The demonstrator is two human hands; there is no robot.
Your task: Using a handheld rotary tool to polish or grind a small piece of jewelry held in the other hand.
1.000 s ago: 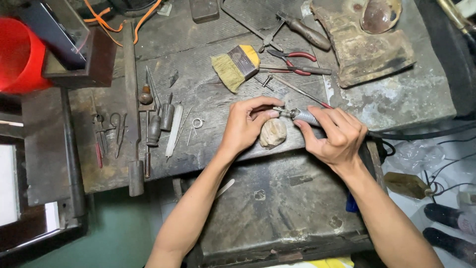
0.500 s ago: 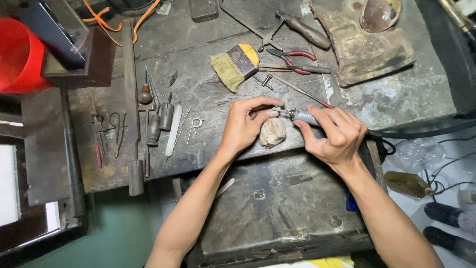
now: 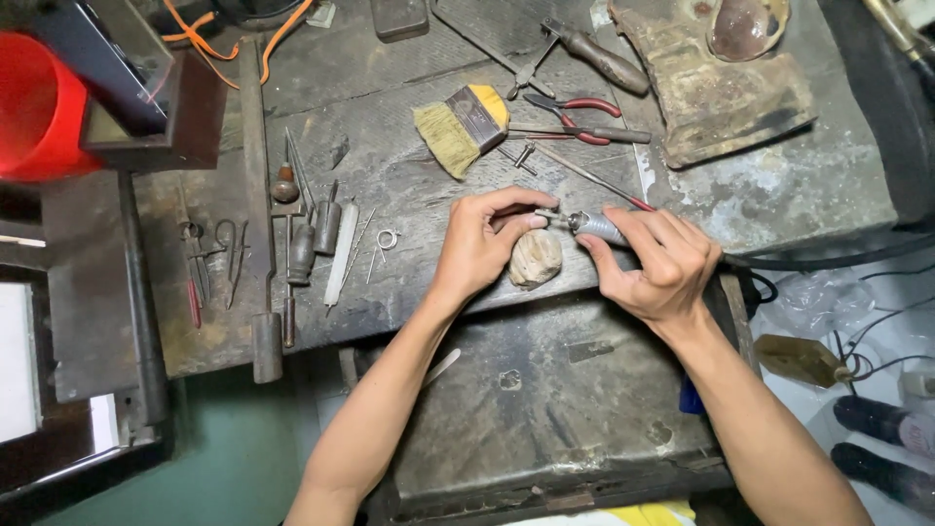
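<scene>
My right hand (image 3: 660,261) grips a slim metal rotary handpiece (image 3: 592,225), its tip pointing left. My left hand (image 3: 484,244) pinches a very small piece at that tip; the piece itself is too small to make out. Both hands meet just above a rounded, pale wooden peg (image 3: 536,258) at the front edge of the dark, worn workbench (image 3: 409,195). A black cable (image 3: 828,258) runs off to the right behind my right hand.
A yellow-handled brush (image 3: 466,125), red-handled pliers (image 3: 575,105) and other pliers (image 3: 584,44) lie behind the hands. Gravers, files and tweezers (image 3: 292,244) lie left. A red tub (image 3: 39,107) stands far left, a worn block with a bowl (image 3: 721,68) back right, a metal tray (image 3: 545,399) below.
</scene>
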